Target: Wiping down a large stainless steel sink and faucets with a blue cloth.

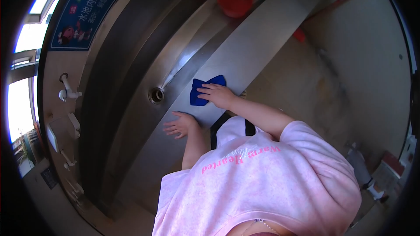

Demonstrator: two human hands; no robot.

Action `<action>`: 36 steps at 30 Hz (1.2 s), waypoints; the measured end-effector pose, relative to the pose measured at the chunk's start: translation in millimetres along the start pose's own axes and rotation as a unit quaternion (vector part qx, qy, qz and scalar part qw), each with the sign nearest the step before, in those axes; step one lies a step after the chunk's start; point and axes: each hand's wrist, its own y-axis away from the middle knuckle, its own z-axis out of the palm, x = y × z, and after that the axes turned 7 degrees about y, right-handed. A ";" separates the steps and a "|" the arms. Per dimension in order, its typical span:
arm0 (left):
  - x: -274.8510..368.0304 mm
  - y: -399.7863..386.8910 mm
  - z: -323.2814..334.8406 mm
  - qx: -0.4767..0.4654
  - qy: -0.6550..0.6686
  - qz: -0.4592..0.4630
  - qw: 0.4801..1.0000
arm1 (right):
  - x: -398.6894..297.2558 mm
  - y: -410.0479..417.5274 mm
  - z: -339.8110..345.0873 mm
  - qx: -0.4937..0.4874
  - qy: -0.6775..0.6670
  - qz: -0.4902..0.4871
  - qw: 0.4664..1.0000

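Observation:
A folded blue cloth lies on the flat metal front ledge of a long stainless-steel trough sink. My right hand rests palm down over the cloth's right part, fingers pointing left, pressing it to the ledge. Nearer my body, my left hand is spread at the ledge's inner edge with nothing in it. Beyond the ledge the sink basin has a round metal drain. A red plastic dipper with a handle sits farther along the basin.
White taps and a soap dish are on the wall at left, below a blue sign bearing writing. A red-handled tool leans by the right wall. Floor shows right of the ledge.

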 end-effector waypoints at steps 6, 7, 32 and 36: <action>-9.7 -10.0 -12.2 -0.110 0.067 -0.014 0.992 | 14.7 10.4 -20.3 0.003 -0.167 0.115 0.979; -10.0 -15.3 -15.8 -0.109 0.073 -0.009 0.991 | 15.7 9.7 -26.0 0.010 -0.220 0.167 0.961; 99.3 8.0 -171.3 -0.777 0.514 0.234 0.279 | -37.4 -44.8 -194.3 0.160 -0.493 0.170 0.838; 101.3 -4.2 -190.3 -0.817 0.550 0.102 0.141 | -34.8 -44.1 -203.4 0.100 -0.564 0.161 0.804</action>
